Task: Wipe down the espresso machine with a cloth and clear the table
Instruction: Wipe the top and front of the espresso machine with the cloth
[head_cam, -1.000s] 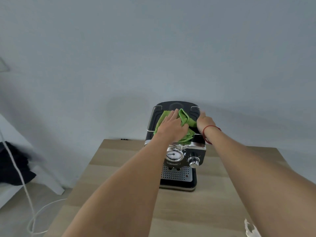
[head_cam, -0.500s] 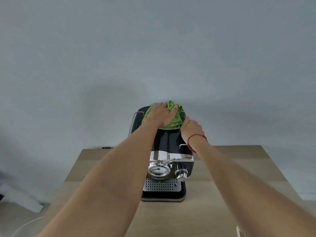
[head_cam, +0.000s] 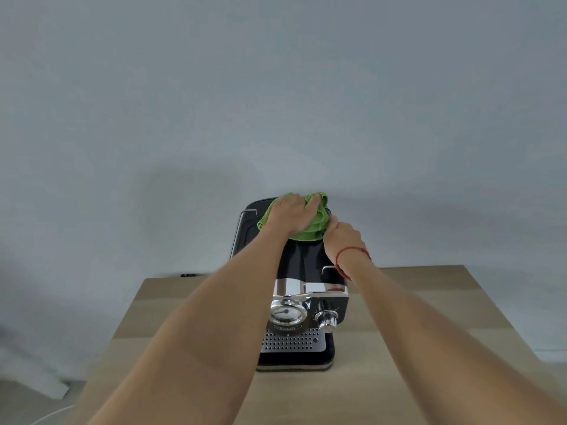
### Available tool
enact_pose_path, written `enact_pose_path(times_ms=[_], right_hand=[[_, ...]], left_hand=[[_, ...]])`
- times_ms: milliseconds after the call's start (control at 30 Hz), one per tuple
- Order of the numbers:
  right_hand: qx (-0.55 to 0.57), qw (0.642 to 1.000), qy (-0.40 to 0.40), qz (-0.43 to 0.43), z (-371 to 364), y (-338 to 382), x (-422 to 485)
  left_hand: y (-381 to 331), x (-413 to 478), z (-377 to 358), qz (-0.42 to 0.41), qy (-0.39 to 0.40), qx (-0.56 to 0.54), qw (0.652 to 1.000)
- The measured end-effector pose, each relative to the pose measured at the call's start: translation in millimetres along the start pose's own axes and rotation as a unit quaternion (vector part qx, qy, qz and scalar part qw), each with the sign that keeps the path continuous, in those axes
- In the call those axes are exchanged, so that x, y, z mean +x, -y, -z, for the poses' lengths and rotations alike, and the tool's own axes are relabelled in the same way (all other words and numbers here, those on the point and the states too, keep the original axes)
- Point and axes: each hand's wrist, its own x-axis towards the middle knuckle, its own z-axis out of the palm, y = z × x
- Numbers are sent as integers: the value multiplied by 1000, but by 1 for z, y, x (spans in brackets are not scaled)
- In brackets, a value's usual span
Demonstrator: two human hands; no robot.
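Looks like a room in somebody's home to me, not a cafe or a shop. There's a small household-size espresso machine, the kind with one gauge and one knob, sitting on a light wood-look table pushed up near a bare, pale grey wall. Which room it is, I honestly can't tell.

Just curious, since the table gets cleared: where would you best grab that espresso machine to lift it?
Probably the espresso machine by its flat black sides, one hand from the left, one from the right. It stands upright and narrow; the front carries a protruding knob and gauge, poor holds.
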Motion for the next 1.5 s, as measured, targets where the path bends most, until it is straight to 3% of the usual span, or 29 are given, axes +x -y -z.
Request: enact_pose_path(times_ms=[100,433,767,933,1133,1367,1500], right_hand=[[16,1000,2,-11,-1,0,-2],[-20,1000,-8,-18,2,3,0],[-17,998,34,-49,18,15,-19],[-24,995,78,-51,24,23,-49],[-109,991,74,7,24,13,-66],[-138,989,57,24,21,15,-66],[-139,989,40,24,18,15,-62]], left_hand=[[11,-3,-6,8,-37,9,999],[21,-2,-13,25,-10,86,996],[5,-107,-23,3,-19,103,995],[23,-164,-31,-64,-95,54,992],[67,-211,-46,-113,-224,4,968],[84,-211,-33,73,-209,-140,965],[82,-185,-13,101,-148,-139,974]])
